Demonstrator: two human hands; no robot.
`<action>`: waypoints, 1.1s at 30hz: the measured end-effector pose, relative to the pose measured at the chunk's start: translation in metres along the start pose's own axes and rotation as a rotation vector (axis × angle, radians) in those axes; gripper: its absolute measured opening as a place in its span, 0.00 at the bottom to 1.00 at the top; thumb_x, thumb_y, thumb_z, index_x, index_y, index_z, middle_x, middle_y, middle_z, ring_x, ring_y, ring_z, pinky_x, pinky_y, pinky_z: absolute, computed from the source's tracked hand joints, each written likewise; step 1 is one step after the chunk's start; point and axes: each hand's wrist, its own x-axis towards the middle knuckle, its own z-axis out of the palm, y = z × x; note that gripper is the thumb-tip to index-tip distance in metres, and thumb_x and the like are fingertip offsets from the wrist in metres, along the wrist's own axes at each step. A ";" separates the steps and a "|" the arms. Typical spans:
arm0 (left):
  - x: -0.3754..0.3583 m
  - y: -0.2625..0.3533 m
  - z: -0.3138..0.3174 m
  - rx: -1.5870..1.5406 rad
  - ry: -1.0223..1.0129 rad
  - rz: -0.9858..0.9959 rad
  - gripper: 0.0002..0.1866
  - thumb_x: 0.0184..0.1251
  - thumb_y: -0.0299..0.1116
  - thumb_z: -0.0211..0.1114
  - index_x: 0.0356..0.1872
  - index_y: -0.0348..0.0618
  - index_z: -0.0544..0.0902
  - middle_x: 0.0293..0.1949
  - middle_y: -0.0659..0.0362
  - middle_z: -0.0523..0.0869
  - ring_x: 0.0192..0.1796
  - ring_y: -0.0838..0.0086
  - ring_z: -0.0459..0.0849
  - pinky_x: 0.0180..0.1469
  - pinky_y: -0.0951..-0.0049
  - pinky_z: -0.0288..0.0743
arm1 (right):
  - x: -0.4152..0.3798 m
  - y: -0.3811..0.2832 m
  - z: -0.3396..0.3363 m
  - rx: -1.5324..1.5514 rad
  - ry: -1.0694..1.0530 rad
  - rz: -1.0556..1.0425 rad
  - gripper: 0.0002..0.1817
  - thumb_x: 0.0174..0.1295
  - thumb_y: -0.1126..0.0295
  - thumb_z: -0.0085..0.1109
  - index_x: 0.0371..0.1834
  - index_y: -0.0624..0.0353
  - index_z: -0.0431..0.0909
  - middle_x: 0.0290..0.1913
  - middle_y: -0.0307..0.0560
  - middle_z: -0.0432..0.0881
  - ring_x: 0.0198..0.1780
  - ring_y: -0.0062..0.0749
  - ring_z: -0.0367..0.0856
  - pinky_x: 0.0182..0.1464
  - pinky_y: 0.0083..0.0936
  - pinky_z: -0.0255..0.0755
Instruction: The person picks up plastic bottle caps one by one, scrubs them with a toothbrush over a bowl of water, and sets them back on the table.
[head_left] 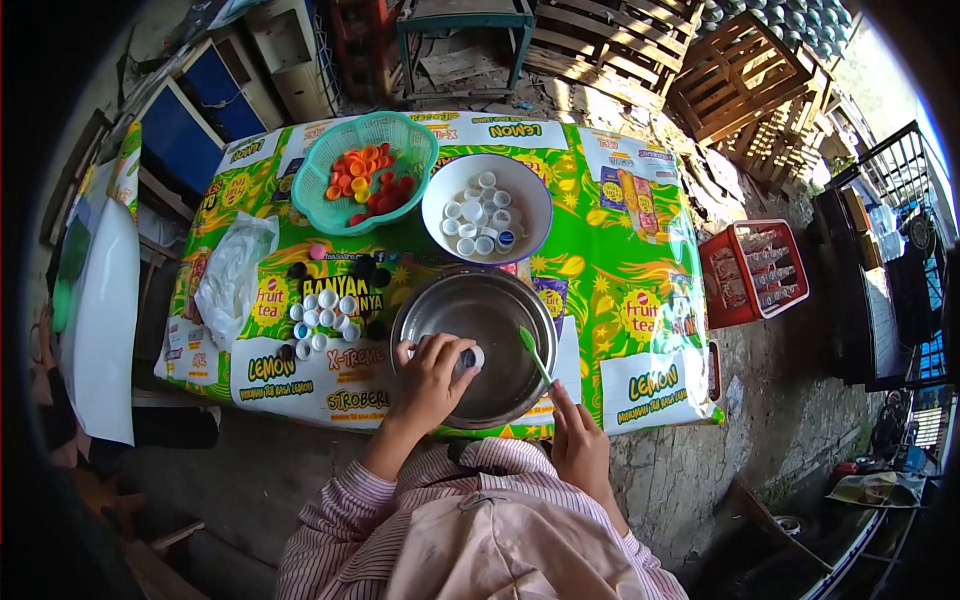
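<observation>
Over the left part of a steel bowl (540, 400) with water-like shine inside, my left hand (436, 375) pinches a white bottle cap (472, 358) between its fingers. My right hand (578, 440), at the bowl's right front rim, grips the handle end of a green toothbrush (536, 355). The toothbrush's head points into the bowl, apart from the cap. Left of the bowl, several loose white caps (328, 299) lie in a cluster on the printed tablecloth (600, 270). Black caps (365, 267) and one pink cap (318, 251) lie around them.
A white enamel bowl (436, 184) of white caps stands behind the steel bowl. Beside it, a turquoise basket (316, 165) holds orange, red and yellow caps. A clear plastic bag (236, 275) lies at left. A red crate (728, 290) of packets stands off the table's right edge.
</observation>
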 end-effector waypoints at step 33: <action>0.021 -0.003 -0.015 -0.499 -0.292 -0.073 0.16 0.61 0.26 0.60 0.49 0.38 0.71 0.46 0.54 0.76 0.47 0.69 0.79 0.49 0.69 0.72 | 0.006 0.014 0.002 -0.013 -0.200 0.081 0.26 0.62 0.68 0.52 0.65 0.44 0.64 0.32 0.48 0.78 0.24 0.45 0.79 0.24 0.37 0.72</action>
